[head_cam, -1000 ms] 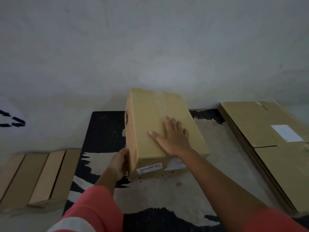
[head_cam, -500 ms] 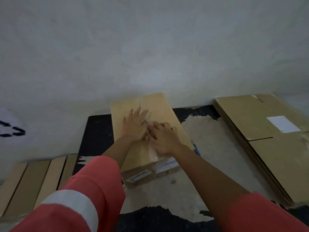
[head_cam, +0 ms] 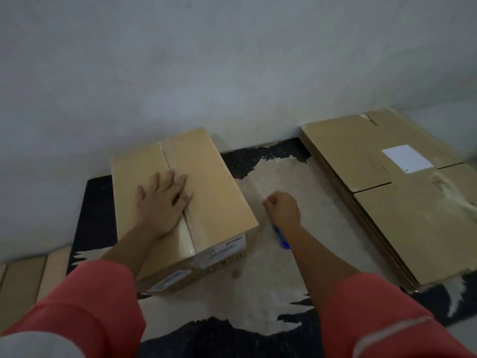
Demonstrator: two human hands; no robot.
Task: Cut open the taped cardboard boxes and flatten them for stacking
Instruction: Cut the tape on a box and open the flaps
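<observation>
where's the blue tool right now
Head view, right of centre: the blue tool sticks out of the gripping right hand, between the taped box and the flattened stack.

- The right hand (head_cam: pixel 284 209) has been taken off the box (head_cam: pixel 211 182) and is now curled round a blue tool (head_cam: pixel 281 237) just right of it.
- The left hand (head_cam: pixel 161 202), at the box's left side a second ago, has been laid flat on top.

We see a matt cardboard box (head_cam: pixel 211 187), glossy clear tape (head_cam: pixel 190 239) on its seam, matt flattened cardboard (head_cam: pixel 402 223), a rough worn floor (head_cam: pixel 271 285), a blue plastic-looking handle (head_cam: pixel 281 238).
</observation>
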